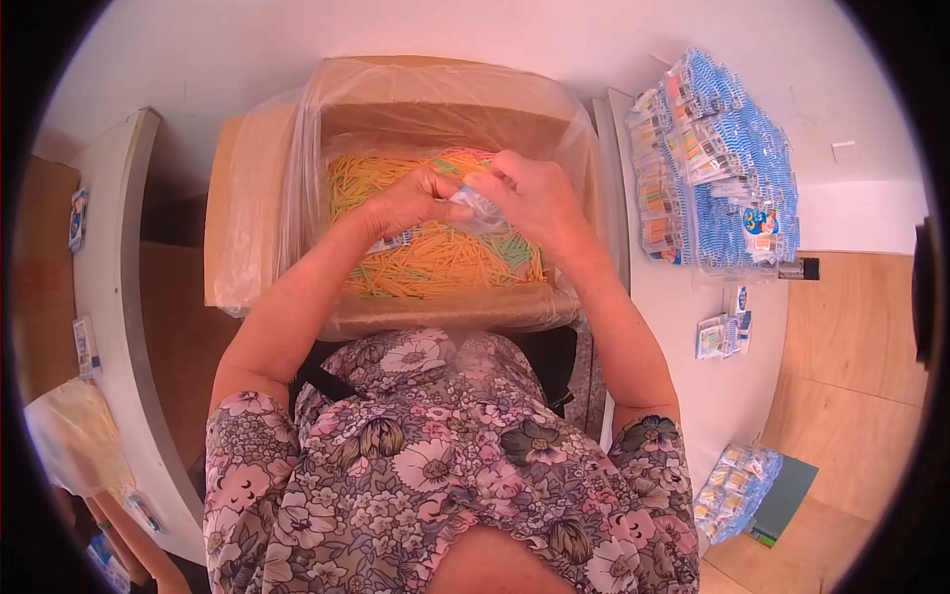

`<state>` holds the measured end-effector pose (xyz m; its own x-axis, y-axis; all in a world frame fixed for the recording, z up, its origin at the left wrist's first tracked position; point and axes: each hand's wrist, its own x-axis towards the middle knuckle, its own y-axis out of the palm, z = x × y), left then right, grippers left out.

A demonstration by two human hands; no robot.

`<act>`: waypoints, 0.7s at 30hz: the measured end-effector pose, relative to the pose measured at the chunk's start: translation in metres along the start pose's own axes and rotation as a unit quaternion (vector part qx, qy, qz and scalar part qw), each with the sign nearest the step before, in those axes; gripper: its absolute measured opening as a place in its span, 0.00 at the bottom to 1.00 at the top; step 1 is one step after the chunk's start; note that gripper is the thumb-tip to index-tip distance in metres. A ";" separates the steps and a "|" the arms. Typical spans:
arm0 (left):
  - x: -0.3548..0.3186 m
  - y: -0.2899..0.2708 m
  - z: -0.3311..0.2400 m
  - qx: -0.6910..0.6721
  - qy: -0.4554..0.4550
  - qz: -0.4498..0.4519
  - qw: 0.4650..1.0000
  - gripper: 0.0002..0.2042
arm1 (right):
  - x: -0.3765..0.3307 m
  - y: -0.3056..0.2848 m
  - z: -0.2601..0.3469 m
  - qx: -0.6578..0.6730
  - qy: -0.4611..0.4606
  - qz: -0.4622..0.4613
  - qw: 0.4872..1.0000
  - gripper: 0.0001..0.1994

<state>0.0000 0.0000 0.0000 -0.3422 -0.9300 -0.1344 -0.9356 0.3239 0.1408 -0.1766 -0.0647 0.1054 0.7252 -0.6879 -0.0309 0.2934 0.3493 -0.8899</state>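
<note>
Before us is a brown cardboard box lined with clear plastic film [255, 203], holding thin yellow, orange and green sticks [435, 269]. Right of the box, a white tabletop [658, 337] bears piled blue-and-clear packets [734, 163]; beyond the box rises a pale wall [455, 30]. Our left hand [418, 195] and right hand [534, 196], wrists bent inward over the box, pinch a small clear plastic packet [481, 214].

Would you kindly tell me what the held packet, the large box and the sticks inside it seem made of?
Packet: likely thin, glossy plastic film, being clear and crinkled. Box: probably matte cardboard, from its plain brown walls. Sticks: perhaps plastic or dyed wood, given their bright colours; finish unclear.
</note>
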 end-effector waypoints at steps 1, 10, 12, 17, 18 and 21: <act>-0.001 -0.001 0.001 -0.029 0.003 -0.004 1.000 0.10 | -0.001 0.000 0.000 0.107 0.016 -0.008 0.994 0.13; 0.012 0.012 0.011 -0.021 -0.018 -0.027 0.999 0.10 | -0.036 0.045 -0.024 0.191 -0.027 -0.176 0.965 0.11; 0.020 0.010 0.013 0.059 -0.030 -0.032 0.997 0.11 | -0.051 0.043 -0.032 0.160 -0.026 -0.187 0.969 0.11; -0.006 -0.032 0.029 0.377 -0.041 -0.151 0.913 0.07 | -0.137 -0.041 -0.052 0.221 0.036 -0.197 0.954 0.11; -0.019 -0.049 0.045 0.472 -0.090 -0.165 0.861 0.08 | -0.161 -0.055 -0.070 0.253 0.057 -0.248 0.933 0.12; -0.017 -0.044 0.045 0.557 -0.147 -0.172 0.799 0.11 | -0.239 -0.101 -0.150 0.272 0.186 -0.411 0.850 0.12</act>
<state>0.0426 0.0091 -0.0480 0.0986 -0.9695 -0.2242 -0.4197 0.1638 -0.8928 -0.4729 -0.0313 0.1338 -0.0830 -0.9600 0.2676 0.9236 -0.1749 -0.3410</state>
